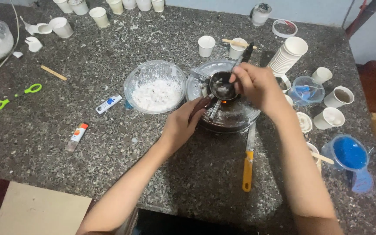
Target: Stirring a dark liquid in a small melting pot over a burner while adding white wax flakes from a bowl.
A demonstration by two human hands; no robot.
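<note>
Nearest me on the speckled stone counter [188,182] lies a yellow-handled knife [248,163], its blade running up toward the dark round burner stand [231,119] just beyond. From below, my left hand [187,122] comes in with fingers curled against the stand's near left edge, bracing it; I cannot tell whether they actually close around anything. Over the stand sits a small dark melting pan [221,85] with pale lumps in it and a glimmer of orange flame just under it. My right hand [257,85] hovers over the pan's right rim, fingertips pinched together on a thin tool that I cannot make out clearly. I judge the step in hand to be stirring or feeding the melt; any further move calls for a steady stand and fingers kept off the flame. Left of the pan stands a clear bowl of white flakes [155,87], and farther right a stack of paper cups [288,54].
</note>
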